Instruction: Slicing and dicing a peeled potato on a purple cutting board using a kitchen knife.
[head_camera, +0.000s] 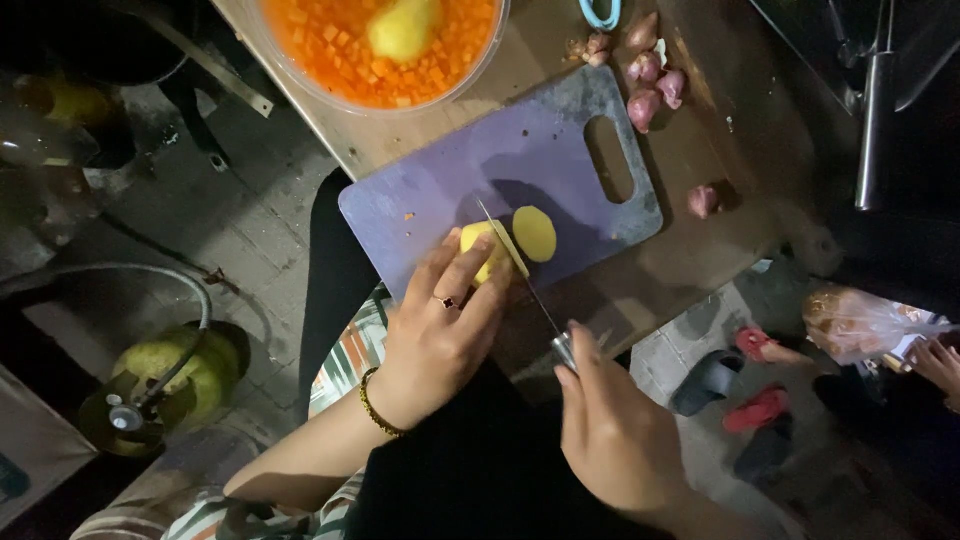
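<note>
Left hand (437, 330) pins the peeled yellow potato (487, 250) on the purple plastic cutting board (440, 190), right hand (612, 430) clenching the thin steel knife (515, 265) — fingertips so near the blade risk a nick if it slips.

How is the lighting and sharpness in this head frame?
Head view: light falls on the board and bowl; floor and right edge are near black; left hand shadows the potato; knife and right hand look soft.

My left hand (440, 335) lies palm down, fingers curled forward and pressing, wrist bent. My right hand (615, 435), nearer, is clenched in a grip, forefinger extended.
</note>
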